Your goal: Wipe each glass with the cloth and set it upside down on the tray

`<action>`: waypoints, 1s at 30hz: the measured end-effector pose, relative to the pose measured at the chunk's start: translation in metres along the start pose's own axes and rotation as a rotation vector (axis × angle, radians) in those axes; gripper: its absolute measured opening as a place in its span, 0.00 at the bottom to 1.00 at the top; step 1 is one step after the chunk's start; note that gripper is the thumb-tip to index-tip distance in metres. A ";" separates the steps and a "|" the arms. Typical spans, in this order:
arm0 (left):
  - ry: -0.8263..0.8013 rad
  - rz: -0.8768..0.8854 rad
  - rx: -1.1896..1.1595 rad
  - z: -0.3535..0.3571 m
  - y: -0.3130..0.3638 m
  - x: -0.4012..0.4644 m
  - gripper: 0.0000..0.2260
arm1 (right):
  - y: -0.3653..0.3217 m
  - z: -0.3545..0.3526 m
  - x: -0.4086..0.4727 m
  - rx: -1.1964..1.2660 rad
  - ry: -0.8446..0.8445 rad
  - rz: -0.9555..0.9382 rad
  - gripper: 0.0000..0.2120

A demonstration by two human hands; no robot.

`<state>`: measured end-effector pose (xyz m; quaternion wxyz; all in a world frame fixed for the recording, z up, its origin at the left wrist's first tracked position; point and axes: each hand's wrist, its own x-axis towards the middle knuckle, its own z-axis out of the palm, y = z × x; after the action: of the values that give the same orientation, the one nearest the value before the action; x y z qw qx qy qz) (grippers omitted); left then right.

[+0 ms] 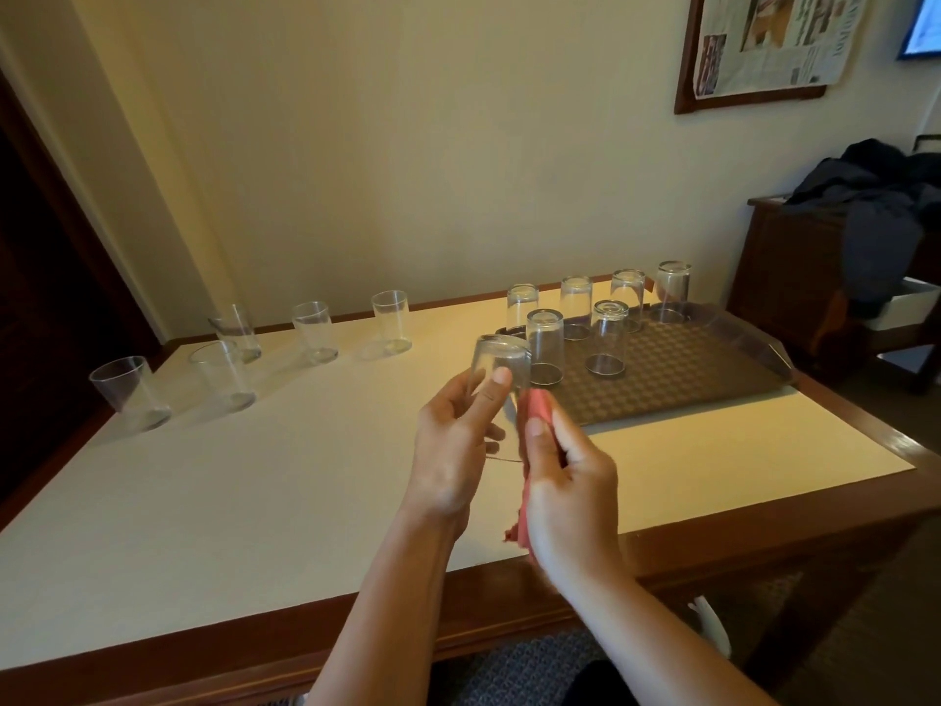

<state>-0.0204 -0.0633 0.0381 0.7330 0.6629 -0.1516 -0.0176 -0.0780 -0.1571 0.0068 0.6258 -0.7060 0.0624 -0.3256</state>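
On the far left of the bench (254,501), 5 clear glasses stand upright and apart from one another: 1 nearest the left edge (131,394), 1 just right of it (224,377), and 3 in a loose row toward the wall (237,332) (314,332) (391,322). Right of these, above the middle of the bench, the left hand (450,450) holds a glass (499,372) off the surface, base uppermost and tilted, its fingers (496,392) curled round the wall of the glass. Just beside it the right hand (565,481) grips a red cloth (540,407); its fingers are closed on the cloth, which is bunched against the lower side of the held glass and trails out below the palm. Further right a brown patterned tray (687,379) lies on the bench with 6 glasses upside down on it: 2 in the nearer row (545,346) (608,336) and 4 in the row by the wall (522,308) (575,305) (629,298) (672,290). At the far right, beyond the bench, dark clothing (876,206) is heaped on a wooden cabinet (789,277), and a framed newspaper (764,38) hangs on the wall above.
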 end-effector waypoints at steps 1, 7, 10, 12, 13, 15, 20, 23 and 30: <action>0.022 -0.013 0.022 0.000 -0.002 0.000 0.10 | 0.003 0.001 -0.005 -0.016 -0.020 -0.006 0.17; -0.162 -0.129 0.022 -0.005 -0.005 -0.004 0.09 | 0.008 -0.003 0.023 -0.007 0.088 0.071 0.16; -0.055 -0.046 0.048 -0.005 -0.003 -0.001 0.25 | 0.004 0.002 0.006 0.020 0.032 0.004 0.14; -0.021 -0.013 0.080 -0.006 -0.006 0.000 0.31 | 0.003 0.004 -0.008 0.018 -0.001 -0.022 0.15; -0.035 -0.035 0.072 -0.005 -0.005 -0.002 0.27 | 0.004 0.004 -0.009 0.010 -0.002 -0.014 0.16; -0.111 -0.138 0.014 -0.006 -0.004 -0.006 0.11 | 0.007 0.002 0.002 0.008 0.020 0.033 0.16; -0.073 -0.086 -0.013 -0.009 -0.007 -0.004 0.15 | 0.004 0.002 0.011 0.015 0.053 -0.002 0.14; 0.005 -0.035 0.031 -0.009 -0.007 0.000 0.24 | 0.003 0.006 -0.014 0.003 -0.039 -0.068 0.17; -0.137 -0.103 -0.020 -0.010 -0.005 0.000 0.16 | 0.000 -0.006 0.015 0.008 0.057 0.028 0.17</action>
<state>-0.0174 -0.0537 0.0324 0.7254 0.6599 -0.1669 -0.1023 -0.0695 -0.1694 0.0130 0.6312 -0.6930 0.0889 -0.3369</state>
